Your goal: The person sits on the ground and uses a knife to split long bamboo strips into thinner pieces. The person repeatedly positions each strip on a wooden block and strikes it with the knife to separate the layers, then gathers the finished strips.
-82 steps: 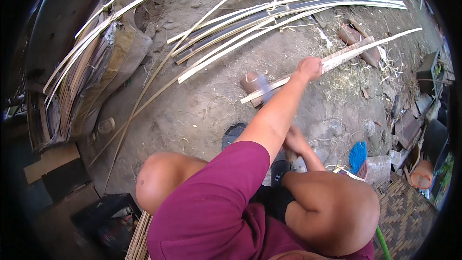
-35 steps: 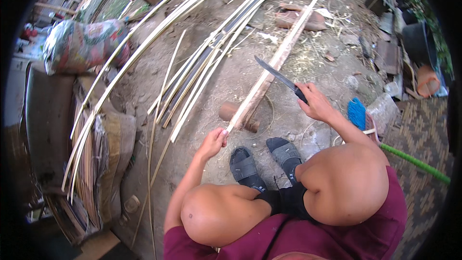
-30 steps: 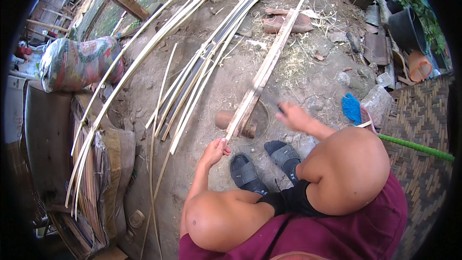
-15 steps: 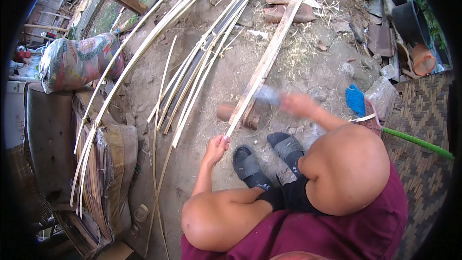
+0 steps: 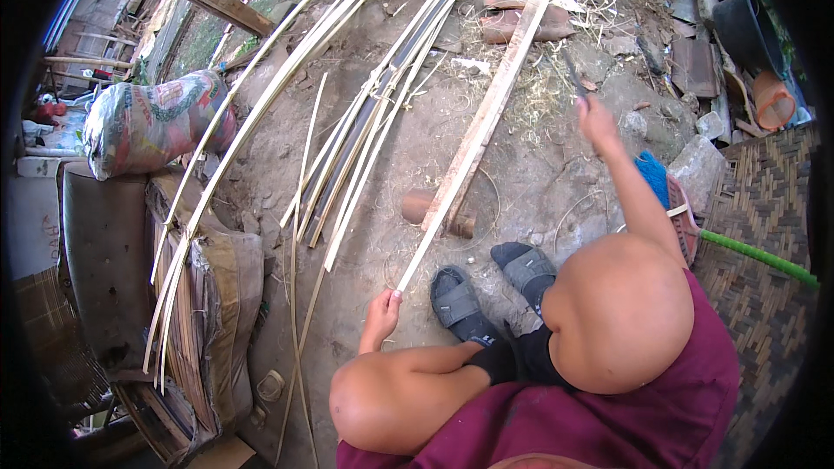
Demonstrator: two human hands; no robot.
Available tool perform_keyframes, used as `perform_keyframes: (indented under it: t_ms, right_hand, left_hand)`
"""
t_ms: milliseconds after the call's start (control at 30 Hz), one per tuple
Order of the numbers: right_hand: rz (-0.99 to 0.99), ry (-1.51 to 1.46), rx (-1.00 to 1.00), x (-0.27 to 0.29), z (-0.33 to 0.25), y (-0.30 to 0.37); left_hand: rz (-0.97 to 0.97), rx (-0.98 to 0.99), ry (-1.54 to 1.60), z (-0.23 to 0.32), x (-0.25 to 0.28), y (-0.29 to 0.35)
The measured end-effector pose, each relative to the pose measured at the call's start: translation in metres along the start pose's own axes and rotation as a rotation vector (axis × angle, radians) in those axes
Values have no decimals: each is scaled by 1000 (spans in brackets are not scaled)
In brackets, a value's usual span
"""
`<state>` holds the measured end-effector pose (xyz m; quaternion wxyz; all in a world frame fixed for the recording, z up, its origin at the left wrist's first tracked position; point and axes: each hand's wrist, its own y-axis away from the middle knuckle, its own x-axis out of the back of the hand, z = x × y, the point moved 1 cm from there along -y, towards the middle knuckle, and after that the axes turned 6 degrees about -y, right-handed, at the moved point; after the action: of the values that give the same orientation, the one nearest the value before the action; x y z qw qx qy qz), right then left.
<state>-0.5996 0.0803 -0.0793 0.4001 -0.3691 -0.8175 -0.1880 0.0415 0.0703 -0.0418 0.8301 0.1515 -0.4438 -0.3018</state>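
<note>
A long, thin, pale wooden strip (image 5: pixel 488 126) slants across the middle of the yard, its near end low and left, its far end running right out of sight! It lies along a rough, flat, light-brown board (image 5: pixel 492 91). Left hand (image 5: pixel 380 320) at the near end, thumb and fingers closed around the strip's tip. And the right hand (image 5: pixel 598 126), well out to the right, is wrapped round the handle of a dark, slim-bladed knife (image 5: pixel 574 74), blade pointing far and slightly left, clear of the strip!

Under the board's near end, a brown cylindrical block (image 5: pixel 417 206); beneath its far end, a reddish-brown curved piece (image 5: pixel 499 30). Curly pale shavings (image 5: pixel 547 91) litter the ground between board and knife. Over to the left, a tied bundle of long pale and dark strips (image 5: pixel 378 91); farther left, a bulging patterned plastic sack (image 5: pixel 156 126). Near right, a blue-bristled broom (image 5: pixel 651 175) with its green handle across a brown woven mat (image 5: pixel 764 321).
</note>
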Motion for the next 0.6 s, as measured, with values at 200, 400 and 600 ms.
perform_keyframes:
  t_ms: [200,400,600]
  right_hand:
    - [42,-83,198,24,-54,19]
    - [-397,-137,360,-27,-80,104]
    - [-905,109,666,-26,-132,212]
  left_hand:
    - [155,-149,-115,34,10,8]
    - [-288,213,273,30,4,-27]
    - [-269,121,370,49,17,-24]
